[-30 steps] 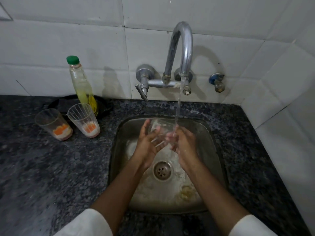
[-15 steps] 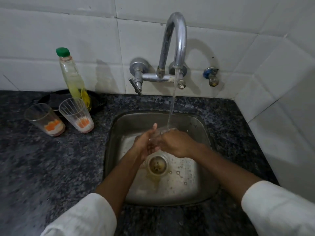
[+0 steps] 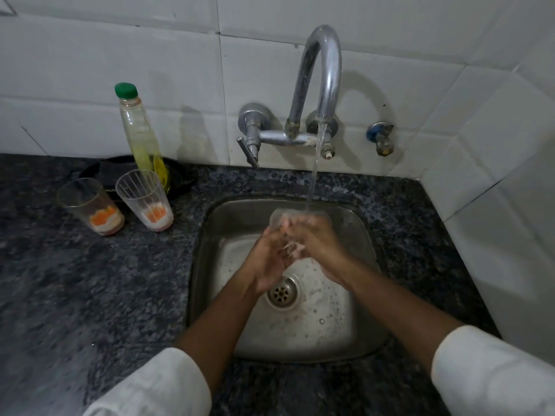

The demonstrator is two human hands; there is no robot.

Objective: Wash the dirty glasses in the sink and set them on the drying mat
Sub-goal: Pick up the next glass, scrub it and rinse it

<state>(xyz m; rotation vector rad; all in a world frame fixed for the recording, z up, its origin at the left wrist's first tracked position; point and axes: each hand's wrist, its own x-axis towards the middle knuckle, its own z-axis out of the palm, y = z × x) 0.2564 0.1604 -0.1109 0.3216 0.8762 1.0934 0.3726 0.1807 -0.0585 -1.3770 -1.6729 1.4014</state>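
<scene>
My left hand and right hand clasped the wet glass, probably slippery and fragile, around its sides.

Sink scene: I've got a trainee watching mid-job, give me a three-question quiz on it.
1. True or false: water is running from the tap.
2. How many glasses stand on the counter?
3. The glass being washed is held by: A) left hand only B) right hand only C) both hands

Key:
1. True; the stream falls onto the glass over the sink.
2. Two, a left glass and a right glass, both with orange-and-white residue, beside the bottle.
3. C
</scene>
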